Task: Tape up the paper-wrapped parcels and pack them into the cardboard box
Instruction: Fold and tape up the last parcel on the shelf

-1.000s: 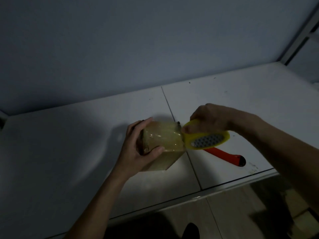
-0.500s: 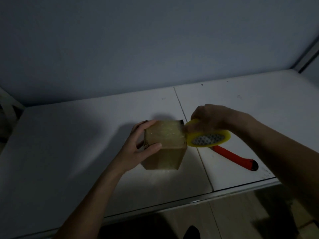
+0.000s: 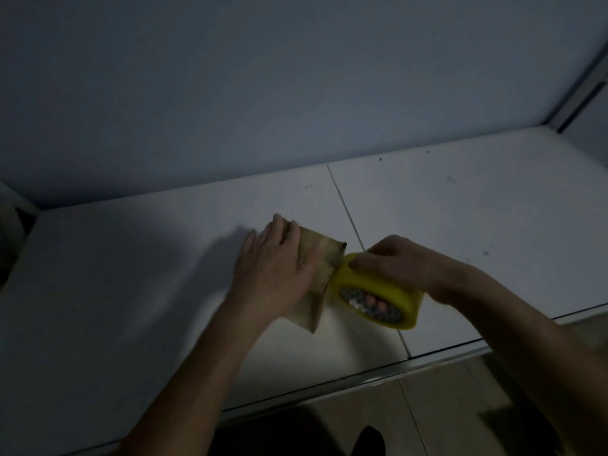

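The left hand [image 3: 276,268], having left its side hold, is now pressing flat on the parcel [image 3: 317,258] while the right hand [image 3: 391,261] is keeping its grip on the tape dispenser [image 3: 378,291], sealing another face.

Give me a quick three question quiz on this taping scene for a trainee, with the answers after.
1. True or false: the left hand lies flat on the parcel.
2. Which hand holds the yellow tape dispenser?
3. The parcel rests on: A) the floor, B) the white table, C) a cardboard box.

Key: 1 true; 2 the right hand; 3 B.
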